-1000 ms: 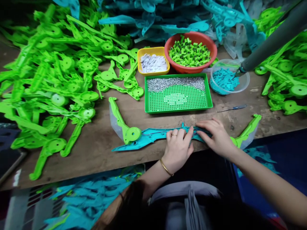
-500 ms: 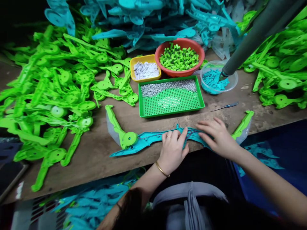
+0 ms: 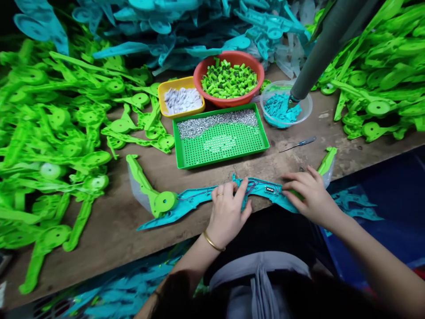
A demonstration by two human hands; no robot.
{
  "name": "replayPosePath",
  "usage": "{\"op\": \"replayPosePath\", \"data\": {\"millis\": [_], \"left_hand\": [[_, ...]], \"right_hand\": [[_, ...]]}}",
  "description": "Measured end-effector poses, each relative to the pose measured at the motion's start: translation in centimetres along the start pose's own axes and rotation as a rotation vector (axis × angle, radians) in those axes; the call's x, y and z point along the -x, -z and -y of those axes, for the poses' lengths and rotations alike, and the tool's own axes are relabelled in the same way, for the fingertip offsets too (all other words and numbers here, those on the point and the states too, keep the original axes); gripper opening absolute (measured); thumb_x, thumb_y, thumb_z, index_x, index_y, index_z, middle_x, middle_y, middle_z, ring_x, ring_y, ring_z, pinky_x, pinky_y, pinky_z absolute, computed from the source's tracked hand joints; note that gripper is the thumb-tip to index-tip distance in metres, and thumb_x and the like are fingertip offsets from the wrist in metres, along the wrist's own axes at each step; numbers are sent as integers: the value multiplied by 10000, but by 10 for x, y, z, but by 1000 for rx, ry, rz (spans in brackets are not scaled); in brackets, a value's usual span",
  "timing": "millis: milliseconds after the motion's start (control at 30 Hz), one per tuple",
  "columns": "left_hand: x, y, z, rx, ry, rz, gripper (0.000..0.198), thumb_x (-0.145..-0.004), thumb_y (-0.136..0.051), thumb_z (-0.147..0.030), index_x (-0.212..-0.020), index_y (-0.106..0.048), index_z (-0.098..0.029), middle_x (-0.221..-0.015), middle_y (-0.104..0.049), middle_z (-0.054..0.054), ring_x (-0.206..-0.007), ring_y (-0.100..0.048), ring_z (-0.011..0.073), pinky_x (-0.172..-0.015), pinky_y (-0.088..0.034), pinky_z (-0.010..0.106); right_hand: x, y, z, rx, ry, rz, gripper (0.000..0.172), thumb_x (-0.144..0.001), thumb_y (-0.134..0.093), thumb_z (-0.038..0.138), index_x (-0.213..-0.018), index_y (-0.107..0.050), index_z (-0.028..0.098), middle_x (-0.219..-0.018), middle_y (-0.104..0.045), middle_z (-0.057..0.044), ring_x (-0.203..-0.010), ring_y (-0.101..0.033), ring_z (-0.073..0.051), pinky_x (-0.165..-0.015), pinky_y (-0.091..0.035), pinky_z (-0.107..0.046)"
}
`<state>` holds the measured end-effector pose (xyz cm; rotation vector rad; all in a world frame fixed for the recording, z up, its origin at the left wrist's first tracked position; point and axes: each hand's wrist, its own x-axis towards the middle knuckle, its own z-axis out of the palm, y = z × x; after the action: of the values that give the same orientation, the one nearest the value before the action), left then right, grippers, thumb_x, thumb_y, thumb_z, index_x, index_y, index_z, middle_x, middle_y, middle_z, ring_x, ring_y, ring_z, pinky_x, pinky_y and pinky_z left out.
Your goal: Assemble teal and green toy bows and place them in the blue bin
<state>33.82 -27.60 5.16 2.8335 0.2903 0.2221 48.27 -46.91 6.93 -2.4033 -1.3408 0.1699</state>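
A long teal plastic toy body [image 3: 189, 201] lies along the table's near edge, with thin wires and a small metal part [image 3: 269, 189] in its middle. A green arm with a round hub [image 3: 156, 195] joins its left end, and another green arm [image 3: 327, 161] sticks out at the right. My left hand [image 3: 229, 210] rests on the teal body, fingers pressed flat, a ring and a gold bangle on it. My right hand [image 3: 307, 195] lies on the right part of the body, fingers stretched out.
A green mesh tray [image 3: 255, 144] of small silver screws sits behind the teal piece. Beyond it stand a yellow tub [image 3: 163, 91], a red bowl [image 3: 206, 71] of green pieces and a clear bowl [image 3: 307, 106] of teal bits. A small screwdriver [image 3: 299, 144] lies right. Green parts [image 3: 59, 128] are heaped left and right.
The view has shifted, so everything sits further left and lower. My right hand has slid right along the teal body, uncovering the wires and metal part. My left hand stays pressed on it.
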Motion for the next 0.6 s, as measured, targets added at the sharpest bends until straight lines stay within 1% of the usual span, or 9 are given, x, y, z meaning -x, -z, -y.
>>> {"op": "replayPosePath", "data": {"millis": [133,233,367,433,467,533,600], "left_hand": [[-1,0,-1,-1,6,1,463,-845,-533,-281,-1285,-508,-139,-953,-512,111,-902,-462,249,-804,-377,395],[-1,1,-1,-1,-1,-4,457,-845,-535,-274,-1278,-511,-132,-950,-514,112,-898,-463,247,-803,-375,391],[3,3,3,40,-13,-32,484,-849,-556,-340,-1290,-496,-148,-952,-522,103,-895,-477,239,-817,-367,391],[9,5,6,72,-26,-101,458,-847,-567,-372,-1245,-530,-149,-946,-527,99,-885,-492,230,-821,-364,389],[12,6,8,82,-30,-147,414,-846,-573,-371,-1193,-564,-144,-931,-530,96,-873,-499,225,-816,-363,386],[18,9,11,90,-27,-242,291,-844,-585,-336,-1051,-625,-136,-880,-534,86,-830,-511,212,-793,-364,376],[24,10,12,93,-16,-312,183,-836,-599,-284,-937,-644,-138,-824,-536,71,-788,-515,198,-771,-365,366]], "right_hand": [[-2,2,3,27,35,33,167,-898,-479,278,-948,-632,237,-1116,-643,-43,-1041,-578,-191,-1087,-186,-522],[-2,2,5,44,49,40,180,-896,-483,284,-960,-647,245,-1127,-643,-48,-1043,-575,-203,-1084,-193,-535],[-1,2,5,40,48,29,177,-894,-491,299,-958,-645,240,-1120,-648,-52,-1034,-580,-204,-1083,-196,-534],[0,3,3,33,42,23,170,-895,-492,301,-954,-637,236,-1115,-648,-49,-1035,-581,-200,-1090,-184,-529],[0,3,2,30,39,19,166,-895,-492,299,-952,-633,233,-1111,-649,-47,-1034,-582,-197,-1093,-178,-525],[0,4,0,27,35,8,161,-895,-493,297,-953,-625,227,-1100,-650,-46,-1029,-585,-194,-1097,-173,-520],[0,3,-2,25,41,-3,162,-897,-489,302,-954,-619,226,-1088,-652,-46,-1015,-591,-192,-1097,-177,-517]]}}
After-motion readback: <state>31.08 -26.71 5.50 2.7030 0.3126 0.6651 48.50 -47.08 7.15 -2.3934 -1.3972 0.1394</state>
